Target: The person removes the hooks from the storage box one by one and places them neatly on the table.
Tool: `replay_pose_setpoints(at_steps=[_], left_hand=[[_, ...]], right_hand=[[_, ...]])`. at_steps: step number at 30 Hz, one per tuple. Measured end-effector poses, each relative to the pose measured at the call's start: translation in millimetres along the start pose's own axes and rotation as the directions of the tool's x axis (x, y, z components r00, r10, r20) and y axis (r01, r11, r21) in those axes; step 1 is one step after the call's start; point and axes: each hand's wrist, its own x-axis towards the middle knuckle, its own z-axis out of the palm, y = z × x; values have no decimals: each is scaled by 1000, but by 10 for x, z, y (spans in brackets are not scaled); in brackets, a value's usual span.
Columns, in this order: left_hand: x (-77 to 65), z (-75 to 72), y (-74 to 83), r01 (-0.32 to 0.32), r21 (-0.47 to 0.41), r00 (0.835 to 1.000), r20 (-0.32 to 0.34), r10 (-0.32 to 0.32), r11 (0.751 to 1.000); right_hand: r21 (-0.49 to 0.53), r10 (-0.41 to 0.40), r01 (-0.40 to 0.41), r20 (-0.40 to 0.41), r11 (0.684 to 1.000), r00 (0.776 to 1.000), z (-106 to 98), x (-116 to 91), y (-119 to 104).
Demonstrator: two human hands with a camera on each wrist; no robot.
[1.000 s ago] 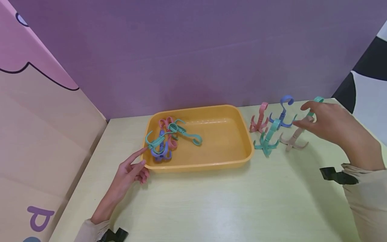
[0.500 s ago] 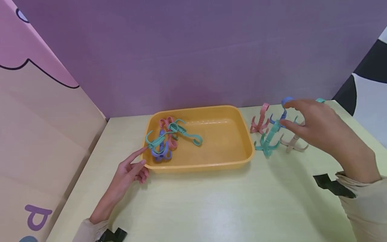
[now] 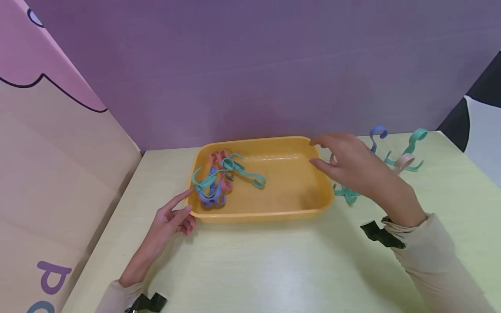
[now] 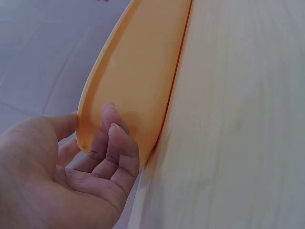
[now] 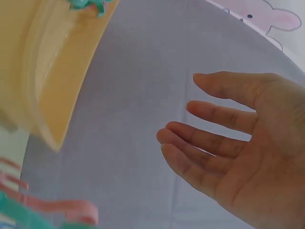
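My left hand (image 3: 172, 221) grips the near left corner of a yellow plastic tray (image 3: 258, 216), its thumb and index finger at the rim and the other fingers curled against the outer wall (image 4: 138, 57). Held over the tray's right end is my right hand (image 3: 352, 165), fingers apart with nothing between them. Inside the tray, at its left, lies a tangle of plastic claw hooks: green (image 3: 254, 177), blue (image 3: 211, 201) and red (image 3: 226, 184). Right of the tray more hooks stand on their prongs: a blue hook (image 3: 379, 131), a pale pink hook (image 3: 404, 161) and green ones (image 3: 417, 135). My right hand partly hides this group.
A pale wooden table (image 3: 250, 269) carries everything. Behind it rises a purple backdrop (image 3: 250, 74), close to the tray's far rim. A printed panel (image 3: 58, 174) borders the left side. Low in the right wrist view, a reddish hook (image 5: 71, 207) appears beside the tray.
My right hand has swept left, from above the standing hooks to the tray's right end, carrying nothing. My left hand stays at the tray corner, and the hooks inside lie as before.
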Motion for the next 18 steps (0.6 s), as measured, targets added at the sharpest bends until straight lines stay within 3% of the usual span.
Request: replay_pose_setpoints(at_steps=[18], left_hand=[[8,45,1,3,-6,1000,-11,-3,1000]], right_hand=[[46,-126,124,48,991,991,525,362,-304]])
